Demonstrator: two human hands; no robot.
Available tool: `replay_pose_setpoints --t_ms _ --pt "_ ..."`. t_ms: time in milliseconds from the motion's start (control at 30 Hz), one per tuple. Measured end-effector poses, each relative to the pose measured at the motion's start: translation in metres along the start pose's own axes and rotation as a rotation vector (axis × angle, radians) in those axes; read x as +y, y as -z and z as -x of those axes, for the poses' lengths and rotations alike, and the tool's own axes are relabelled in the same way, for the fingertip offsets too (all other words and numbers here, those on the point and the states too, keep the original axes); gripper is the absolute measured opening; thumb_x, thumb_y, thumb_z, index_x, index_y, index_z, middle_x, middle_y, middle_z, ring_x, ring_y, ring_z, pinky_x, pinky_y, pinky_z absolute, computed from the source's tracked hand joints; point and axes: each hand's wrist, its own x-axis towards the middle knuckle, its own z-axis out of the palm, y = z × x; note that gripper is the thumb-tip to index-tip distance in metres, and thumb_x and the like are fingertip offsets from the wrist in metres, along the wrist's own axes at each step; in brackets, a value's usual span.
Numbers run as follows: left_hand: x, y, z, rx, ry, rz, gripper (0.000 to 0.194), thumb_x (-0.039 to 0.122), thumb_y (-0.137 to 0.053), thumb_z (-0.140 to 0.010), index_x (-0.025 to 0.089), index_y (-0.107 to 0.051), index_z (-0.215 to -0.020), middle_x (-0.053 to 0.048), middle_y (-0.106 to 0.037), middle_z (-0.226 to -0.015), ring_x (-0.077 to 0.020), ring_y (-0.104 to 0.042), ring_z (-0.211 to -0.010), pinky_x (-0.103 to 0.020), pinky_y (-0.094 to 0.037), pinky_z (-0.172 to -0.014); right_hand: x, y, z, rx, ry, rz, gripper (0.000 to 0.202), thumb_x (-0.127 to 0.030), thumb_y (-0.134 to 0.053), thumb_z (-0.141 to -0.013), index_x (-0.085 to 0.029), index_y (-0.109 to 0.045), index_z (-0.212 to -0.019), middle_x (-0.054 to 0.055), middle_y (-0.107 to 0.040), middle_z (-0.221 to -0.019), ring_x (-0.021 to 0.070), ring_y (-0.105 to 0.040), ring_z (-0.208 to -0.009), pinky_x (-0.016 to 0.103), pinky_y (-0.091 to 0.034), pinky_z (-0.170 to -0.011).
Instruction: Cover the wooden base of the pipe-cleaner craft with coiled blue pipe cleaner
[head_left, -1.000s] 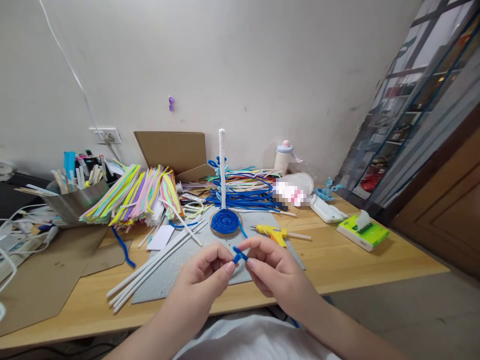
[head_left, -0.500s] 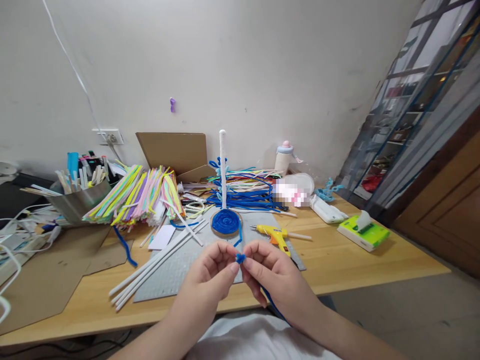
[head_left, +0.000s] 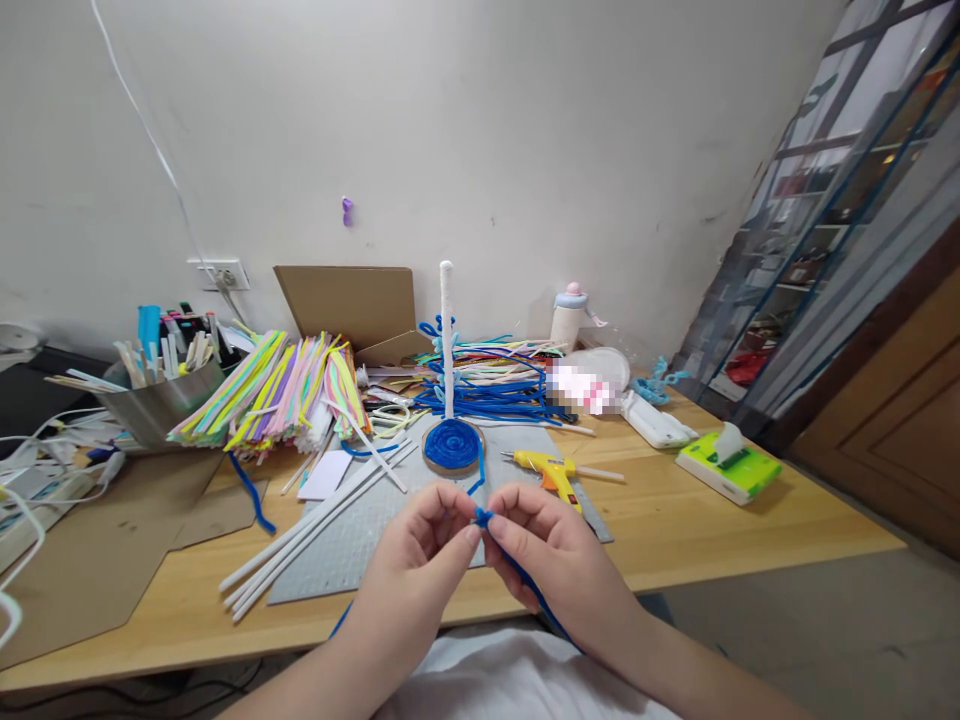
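My left hand (head_left: 424,560) and my right hand (head_left: 547,545) meet low in the middle of the view, fingertips pinching a small twisted piece of blue pipe cleaner (head_left: 482,517) between them. One blue strand runs down under my right hand, and another shows below my left wrist. Just beyond my fingers, a round base (head_left: 454,447) carries a coiled blue spiral. A white fuzzy post (head_left: 448,340) stands upright at its back edge, and a bent blue strand trails from the base's right side toward my hands.
Right of the base lies a yellow glue gun (head_left: 547,467). White sticks (head_left: 300,545) cross the grey mat (head_left: 322,565) at left. Pastel pipe cleaners (head_left: 259,395), blue strands (head_left: 495,395) and a bottle (head_left: 568,318) sit behind. A green tissue pack (head_left: 727,465) is farther right.
Both hands keep their pinch on the blue piece, which has turned slightly. A blue strand now shows below my left wrist.
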Motion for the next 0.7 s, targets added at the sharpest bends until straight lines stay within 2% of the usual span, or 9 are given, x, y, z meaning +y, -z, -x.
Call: replay_pose_setpoints --t_ms 233,433,567,700 --pt "-0.0021 0.0022 0.0009 -0.030 0.038 0.039 0.025 0.036 -0.067 -0.072 0.018 -0.052 -0.079 0.004 -0.052 -0.070 -0.0044 -0.032 -0.049 -0.019 -0.023 -0.045 0.0044 0.0036 -0.0019 -0.014 0.059 0.019 0.027 -0.040 -0.067 -0.077 -0.015 -0.055 -0.080 -0.006 -0.050 -0.058 0.0012 -0.034 -0.041 0.013 -0.024 -0.036" --pt "-0.0015 0.0025 0.0000 -0.063 0.128 0.106 0.032 0.039 -0.071 -0.067 0.018 -0.049 -0.079 0.007 -0.046 -0.063 -0.0017 -0.023 -0.042 -0.017 -0.015 -0.039 0.0094 0.0054 -0.0025 0.002 0.052 0.038 0.028 -0.041 -0.069 -0.074 -0.016 -0.056 -0.079 -0.005 -0.051 -0.059 0.0025 -0.035 -0.042 0.016 -0.026 -0.038" --pt "-0.0026 0.0031 -0.0020 -0.085 0.191 0.187 0.036 0.040 -0.073 -0.064 0.019 -0.048 -0.080 0.008 -0.044 -0.061 -0.0007 -0.022 -0.039 -0.016 -0.013 -0.037 0.0092 0.0052 -0.0026 0.013 0.033 0.058 0.031 -0.043 -0.071 -0.072 -0.016 -0.057 -0.077 -0.005 -0.051 -0.058 0.0028 -0.036 -0.041 0.016 -0.026 -0.038" --pt "-0.0024 0.0035 -0.0020 -0.069 0.177 0.162 0.036 0.040 -0.074 -0.063 0.018 -0.050 -0.079 0.008 -0.044 -0.058 -0.0009 -0.023 -0.040 -0.016 -0.014 -0.037 0.0059 0.0040 -0.0017 -0.002 0.013 0.050 0.033 -0.044 -0.069 -0.073 -0.015 -0.056 -0.077 -0.005 -0.052 -0.057 0.0023 -0.035 -0.039 0.016 -0.023 -0.035"
